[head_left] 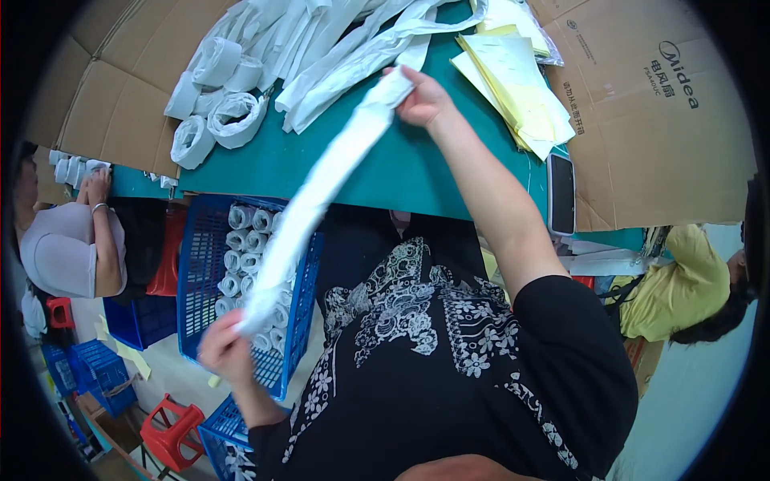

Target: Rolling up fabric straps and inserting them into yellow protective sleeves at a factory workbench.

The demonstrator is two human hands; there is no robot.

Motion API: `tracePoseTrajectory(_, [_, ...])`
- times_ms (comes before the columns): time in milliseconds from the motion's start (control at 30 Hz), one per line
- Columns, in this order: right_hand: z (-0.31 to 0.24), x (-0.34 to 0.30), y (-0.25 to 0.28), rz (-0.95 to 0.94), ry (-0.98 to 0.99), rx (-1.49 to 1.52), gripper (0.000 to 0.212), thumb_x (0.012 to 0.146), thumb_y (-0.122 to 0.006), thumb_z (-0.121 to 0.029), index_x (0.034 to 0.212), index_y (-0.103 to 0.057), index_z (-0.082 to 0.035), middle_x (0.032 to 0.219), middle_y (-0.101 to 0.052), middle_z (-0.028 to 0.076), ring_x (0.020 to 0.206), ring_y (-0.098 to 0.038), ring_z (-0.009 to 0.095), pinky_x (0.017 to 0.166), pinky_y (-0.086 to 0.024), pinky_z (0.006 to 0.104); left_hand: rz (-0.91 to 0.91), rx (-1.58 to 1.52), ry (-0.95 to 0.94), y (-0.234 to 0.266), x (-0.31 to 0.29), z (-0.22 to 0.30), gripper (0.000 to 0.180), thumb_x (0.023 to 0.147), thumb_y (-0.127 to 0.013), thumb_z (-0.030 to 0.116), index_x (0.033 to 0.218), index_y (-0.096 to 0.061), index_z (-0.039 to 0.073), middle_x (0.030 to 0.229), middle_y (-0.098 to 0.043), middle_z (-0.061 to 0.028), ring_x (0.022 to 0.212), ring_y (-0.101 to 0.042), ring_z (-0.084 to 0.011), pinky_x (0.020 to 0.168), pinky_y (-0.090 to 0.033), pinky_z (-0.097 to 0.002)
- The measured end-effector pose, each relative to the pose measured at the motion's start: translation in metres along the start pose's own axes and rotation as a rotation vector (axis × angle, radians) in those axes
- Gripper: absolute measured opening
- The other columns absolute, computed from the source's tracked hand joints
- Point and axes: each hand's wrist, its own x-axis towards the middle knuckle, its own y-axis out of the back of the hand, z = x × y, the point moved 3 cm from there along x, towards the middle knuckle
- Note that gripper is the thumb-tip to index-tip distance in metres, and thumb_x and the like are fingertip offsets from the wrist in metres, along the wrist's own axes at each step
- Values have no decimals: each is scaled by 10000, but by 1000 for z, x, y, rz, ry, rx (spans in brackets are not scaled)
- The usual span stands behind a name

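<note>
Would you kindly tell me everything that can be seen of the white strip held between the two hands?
The white strip is long, narrow and bright, creased near its upper end. It looks thin and flexible; fabric or plastic, I cannot tell. It slants, gently bowed, from the right hand at its upper end to the left hand at its lower end, passing in front of the green table and blue basket. It is partly blurred.

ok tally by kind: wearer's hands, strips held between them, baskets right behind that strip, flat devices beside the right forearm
Hands, left hand and right hand: 2
White strip: 1
Blue basket: 1
Flat device: 1
Total: 5
</note>
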Motion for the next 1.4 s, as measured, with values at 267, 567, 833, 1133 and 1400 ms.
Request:
tracePoseTrajectory(267, [23,-25,-46,207,106,274,221,944,-450,-197,1070,-528,-33,996,-602,100,971,-581,264,938,-436,463,958,-259,133,248,-46,-26,347,868,-592,241,1121,-541,7,1120,-577,-115,1045,-564,-269,919,-460,-421])
tracePoseTrajectory(567, [-270,11,-54,-15,444,-71,305,958,-421,-264,1042,-545,2,948,-601,113,863,-589,223,830,-490,380,346,-478,257,187,5,-129,218,824,-625,129,1012,-559,42,1045,-556,-96,1003,-537,-204,955,-404,-365])
tracePoseTrajectory(833, [-593,93,-30,-303,580,-1108,539,894,-483,-470,1131,-533,11,1006,-617,176,904,-602,310,759,-507,463,115,-246,165,-196,152,-59,72,771,-630,-24,792,-607,41,924,-649,-126,841,-608,-182,744,-487,-292])
tracePoseTrajectory(1133, [-272,-52,-52,169,-251,-1958,354,884,-482,-308,845,-662,-6,756,-666,76,606,-627,133,549,-488,253,-104,-258,-132,-296,145,-1,277,622,-700,-107,831,-585,35,869,-639,-138,768,-647,-260,676,-527,-321])
tracePoseTrajectory(1400, [-13,-113,49,-26,-342,94,420,961,-370,-361,1192,-460,-21,1101,-572,143,1040,-554,273,942,-425,434,-248,-378,-477,-303,127,22,241,636,-710,-49,836,-596,25,882,-631,-122,773,-640,-270,653,-540,-345])
